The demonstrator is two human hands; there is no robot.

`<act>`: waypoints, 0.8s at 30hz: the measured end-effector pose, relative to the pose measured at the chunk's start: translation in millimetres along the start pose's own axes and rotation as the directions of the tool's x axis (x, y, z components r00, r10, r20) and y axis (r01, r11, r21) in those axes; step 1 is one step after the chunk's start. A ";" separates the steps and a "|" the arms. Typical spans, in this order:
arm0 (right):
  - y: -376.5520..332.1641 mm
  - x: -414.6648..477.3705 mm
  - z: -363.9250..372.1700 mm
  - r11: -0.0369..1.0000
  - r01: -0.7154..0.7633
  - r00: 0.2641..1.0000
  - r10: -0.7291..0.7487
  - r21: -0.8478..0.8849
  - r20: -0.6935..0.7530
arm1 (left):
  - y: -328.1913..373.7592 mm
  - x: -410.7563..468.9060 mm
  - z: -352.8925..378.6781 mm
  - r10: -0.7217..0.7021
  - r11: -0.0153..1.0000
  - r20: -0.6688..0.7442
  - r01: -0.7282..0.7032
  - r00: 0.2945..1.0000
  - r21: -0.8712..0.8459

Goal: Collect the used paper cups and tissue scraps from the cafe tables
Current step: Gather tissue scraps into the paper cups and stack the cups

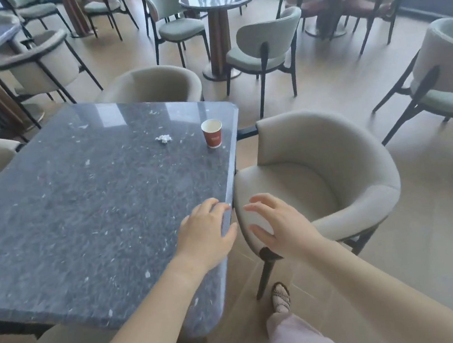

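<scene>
Here, red paper cup (212, 133), print unreadable

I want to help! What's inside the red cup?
Only the white inner wall near the rim of the cup shows. Its bottom is hidden by its own side.

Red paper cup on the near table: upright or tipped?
Upright. The red paper cup stands on its base near the table right edge, open rim up. Contents: cannot tell.

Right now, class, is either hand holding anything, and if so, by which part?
Nothing is held. The left hand lies open at the edge of the table, the right hand is open over the chair; the cup and tissue sit untouched.
</scene>
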State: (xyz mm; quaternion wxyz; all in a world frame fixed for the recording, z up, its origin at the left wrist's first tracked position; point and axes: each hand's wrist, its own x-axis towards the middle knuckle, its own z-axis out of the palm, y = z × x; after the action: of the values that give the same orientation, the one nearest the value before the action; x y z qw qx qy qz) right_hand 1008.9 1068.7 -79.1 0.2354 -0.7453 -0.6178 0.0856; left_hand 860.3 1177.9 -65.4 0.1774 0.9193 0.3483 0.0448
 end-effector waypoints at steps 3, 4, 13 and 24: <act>24.6 48.1 -4.3 1.000 0.025 1.000 -0.025 0.000 0.017 | -5.0 52.2 -3.2 -0.008 1.000 -0.018 0.009 1.000 0.024; 34.2 65.3 -6.2 0.999 0.032 0.999 -0.032 0.002 0.029 | -7.1 69.5 -3.6 -0.016 0.999 -0.024 0.016 1.000 0.029; 131.8 211.8 -10.6 0.994 0.106 0.983 -0.108 0.024 0.149 | -23.6 225.1 9.1 -0.122 0.991 0.003 0.121 0.993 0.053; 175.7 338.5 35.5 0.986 0.168 0.946 -0.162 0.001 0.281 | -64.5 322.6 19.5 -0.283 0.954 0.106 0.268 0.953 0.133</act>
State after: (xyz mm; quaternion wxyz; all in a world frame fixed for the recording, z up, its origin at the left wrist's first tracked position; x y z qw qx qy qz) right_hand 1223.9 1380.8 -135.1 0.1431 -0.6741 -0.7060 0.1631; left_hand 1067.0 1428.7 -119.9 0.1493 0.8715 0.4636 -0.0581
